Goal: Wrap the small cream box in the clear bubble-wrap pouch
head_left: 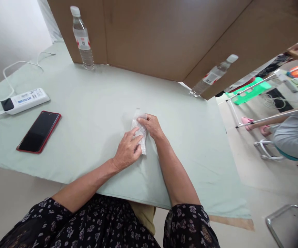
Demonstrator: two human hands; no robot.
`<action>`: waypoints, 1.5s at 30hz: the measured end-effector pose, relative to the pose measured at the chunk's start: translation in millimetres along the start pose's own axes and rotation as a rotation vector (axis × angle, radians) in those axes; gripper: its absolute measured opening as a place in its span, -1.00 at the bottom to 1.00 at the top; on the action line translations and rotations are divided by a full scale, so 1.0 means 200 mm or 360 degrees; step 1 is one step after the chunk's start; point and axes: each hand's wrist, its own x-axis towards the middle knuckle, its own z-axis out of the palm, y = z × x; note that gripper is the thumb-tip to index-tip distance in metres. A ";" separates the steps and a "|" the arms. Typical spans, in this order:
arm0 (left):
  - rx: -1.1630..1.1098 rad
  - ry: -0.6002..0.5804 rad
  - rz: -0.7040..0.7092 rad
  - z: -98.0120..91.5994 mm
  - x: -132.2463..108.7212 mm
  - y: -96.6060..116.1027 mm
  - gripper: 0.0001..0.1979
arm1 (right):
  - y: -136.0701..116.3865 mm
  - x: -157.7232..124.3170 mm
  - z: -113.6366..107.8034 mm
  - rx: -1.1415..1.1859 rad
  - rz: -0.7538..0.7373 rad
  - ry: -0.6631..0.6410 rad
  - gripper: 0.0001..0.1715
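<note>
A small whitish, crinkled piece of folded material (141,132), perhaps plastic or bubble wrap, lies on the pale green tablecloth (94,103) in front of me. My left hand (127,150) rests on its near end with the fingers laid flat and pressing down. My right hand (151,124) pinches its far upper edge with fingers curled. Both hands touch the piece at the table's middle.
A red-cased phone (39,131) and a white power strip (24,100) with cable lie at the left. Two water bottles, one (82,38) upright and another (212,75), stand against brown cardboard panels (164,34). At the right, another person sits (293,136) beside metal-framed furniture (267,119).
</note>
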 end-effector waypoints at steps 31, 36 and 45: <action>-0.0491 -0.0352 -0.0284 -0.07 0.04 -0.08 -0.70 | 0.13 -0.69 0.10 -0.0776 -0.1134 0.0275 -0.79; -0.0507 -0.0650 -0.0232 -0.14 0.08 -0.11 -0.64 | 0.19 -0.69 0.14 -0.0785 -0.1273 0.0371 -0.78; -0.0458 -0.0564 0.0109 -0.11 0.04 -0.17 -0.45 | 0.19 -0.69 0.13 -0.0812 -0.1062 0.0324 -0.80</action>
